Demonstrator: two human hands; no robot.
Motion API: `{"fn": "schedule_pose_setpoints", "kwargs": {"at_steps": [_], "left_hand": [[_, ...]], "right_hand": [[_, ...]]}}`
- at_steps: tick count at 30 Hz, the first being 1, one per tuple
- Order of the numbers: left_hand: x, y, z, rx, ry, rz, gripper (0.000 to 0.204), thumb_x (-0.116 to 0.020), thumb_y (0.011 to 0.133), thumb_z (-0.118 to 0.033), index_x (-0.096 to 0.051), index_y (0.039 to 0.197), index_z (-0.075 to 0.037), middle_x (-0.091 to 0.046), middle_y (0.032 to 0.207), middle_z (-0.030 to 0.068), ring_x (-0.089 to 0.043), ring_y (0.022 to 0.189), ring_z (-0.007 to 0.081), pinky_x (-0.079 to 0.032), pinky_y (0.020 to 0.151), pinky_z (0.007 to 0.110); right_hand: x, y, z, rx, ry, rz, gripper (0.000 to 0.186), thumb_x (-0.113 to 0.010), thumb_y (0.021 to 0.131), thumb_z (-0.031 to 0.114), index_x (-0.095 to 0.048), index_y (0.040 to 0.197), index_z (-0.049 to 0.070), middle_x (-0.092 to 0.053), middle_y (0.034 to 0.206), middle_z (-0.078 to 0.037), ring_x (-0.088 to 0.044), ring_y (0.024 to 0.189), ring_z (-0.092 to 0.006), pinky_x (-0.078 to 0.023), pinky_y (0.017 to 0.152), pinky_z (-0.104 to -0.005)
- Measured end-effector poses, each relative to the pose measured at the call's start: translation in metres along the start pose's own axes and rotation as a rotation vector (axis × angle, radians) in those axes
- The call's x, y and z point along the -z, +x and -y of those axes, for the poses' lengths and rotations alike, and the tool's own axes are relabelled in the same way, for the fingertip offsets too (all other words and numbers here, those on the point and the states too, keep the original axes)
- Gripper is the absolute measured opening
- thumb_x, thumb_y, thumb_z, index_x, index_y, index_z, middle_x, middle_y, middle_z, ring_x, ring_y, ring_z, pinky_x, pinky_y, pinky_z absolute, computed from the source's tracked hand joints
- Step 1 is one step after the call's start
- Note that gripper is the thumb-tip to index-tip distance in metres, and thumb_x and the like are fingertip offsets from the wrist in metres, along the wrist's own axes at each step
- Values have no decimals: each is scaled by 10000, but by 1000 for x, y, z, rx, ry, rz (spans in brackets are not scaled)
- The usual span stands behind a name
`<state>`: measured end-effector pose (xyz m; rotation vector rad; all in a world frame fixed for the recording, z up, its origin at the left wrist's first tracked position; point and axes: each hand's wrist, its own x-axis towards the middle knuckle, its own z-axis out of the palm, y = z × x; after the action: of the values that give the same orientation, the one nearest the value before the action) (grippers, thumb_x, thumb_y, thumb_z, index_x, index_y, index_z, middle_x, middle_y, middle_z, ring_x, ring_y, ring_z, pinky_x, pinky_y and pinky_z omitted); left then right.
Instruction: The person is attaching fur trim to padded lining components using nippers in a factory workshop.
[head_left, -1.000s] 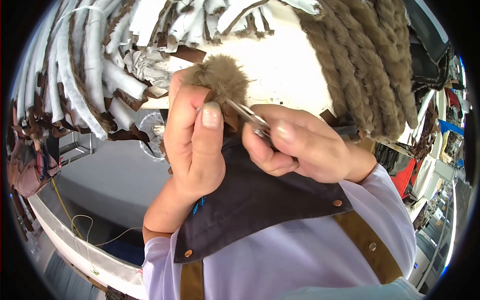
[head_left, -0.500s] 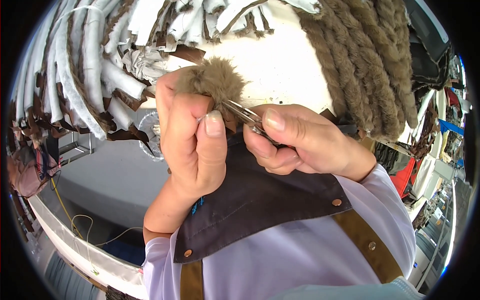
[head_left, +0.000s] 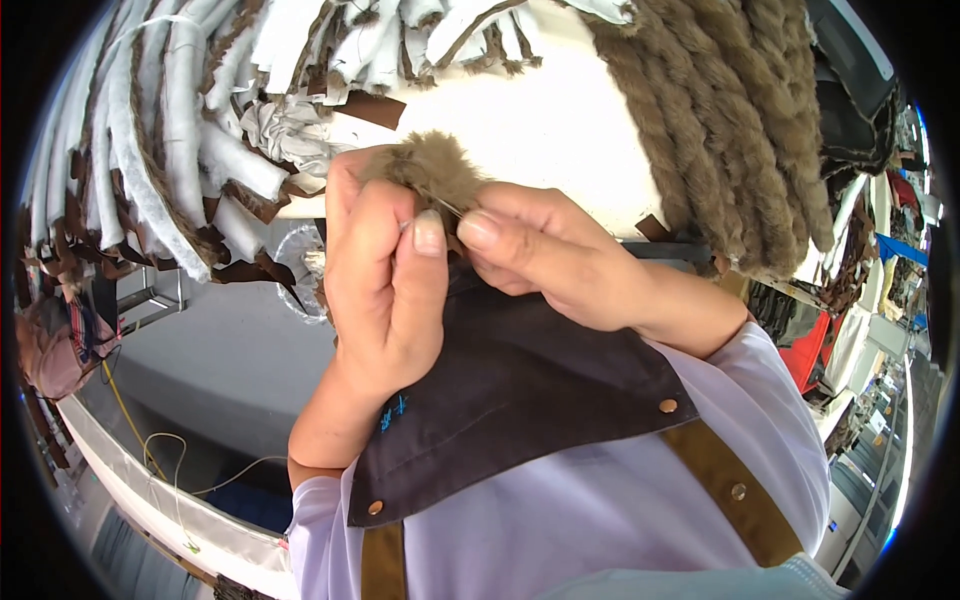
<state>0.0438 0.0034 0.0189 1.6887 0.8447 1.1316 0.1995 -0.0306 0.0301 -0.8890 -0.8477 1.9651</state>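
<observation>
Pinching the fur tuft (head_left: 425,170) in my left hand (head_left: 385,285), my right hand (head_left: 545,262) grips a thin metal tool (head_left: 447,207) angled up-left into its underside.

The fur pom-pom (head_left: 425,172) looks soft, fluffy and matt brown; the apron bib (head_left: 520,390) is smooth dark cloth with shiny metal rivets (head_left: 665,406).

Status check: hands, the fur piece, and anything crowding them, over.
Left hand gripping brown fur tuft. Right hand pinched on a thin metal tool at the tuft. White and brown fur strips piled close behind.
</observation>
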Motion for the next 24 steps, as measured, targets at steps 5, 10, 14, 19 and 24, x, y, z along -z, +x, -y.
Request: {"fn": "schedule_pose_setpoints", "kwargs": {"at_steps": [5, 10, 14, 19, 24], "left_hand": [[-2, -2, 0, 164, -417, -17, 205, -450, 856, -169, -511, 846, 27, -464, 1054, 159, -404, 970, 215, -302, 881, 329], [-3, 3, 1, 108, -362, 60, 185, -467, 846, -162, -512, 807, 14, -425, 1099, 174, -399, 980, 222, -300, 897, 345], [9, 8, 11, -170, -38, 62, 163, -494, 817, -144, -502, 756, 6, -411, 1080, 161, -404, 928, 208, -322, 871, 333], [12, 5, 13, -23, -198, 132, 132, -495, 789, -118, -495, 737, 4, -445, 1011, 143, -403, 909, 191, -351, 795, 310], [11, 12, -7, -50, -123, 164, 170, -495, 822, -141, -494, 746, 11, -468, 947, 133, -413, 876, 173, -365, 752, 303]], "right_hand": [[12, -5, 7, 109, -41, 33, 356, -466, 897, 391, -433, 789, 54, -364, 648, 21, -274, 533, -57, -235, 462, -205], [20, 20, -1, 679, -534, -137, 290, -647, 814, 247, -446, 894, 54, -409, 700, 38, -343, 621, -45, -309, 537, -210], [9, 11, 11, 419, -395, -151, 338, -703, 761, 149, -370, 776, 96, -383, 670, 46, -343, 630, -30, -326, 550, -202], [8, 10, -2, 387, -103, -149, 331, -657, 793, 104, -332, 729, 114, -363, 673, 54, -345, 637, -24, -311, 543, -190], [10, 9, 1, 431, -391, -161, 303, -629, 818, 107, -336, 739, 111, -376, 684, 58, -369, 661, -21, -332, 576, -180]]}}
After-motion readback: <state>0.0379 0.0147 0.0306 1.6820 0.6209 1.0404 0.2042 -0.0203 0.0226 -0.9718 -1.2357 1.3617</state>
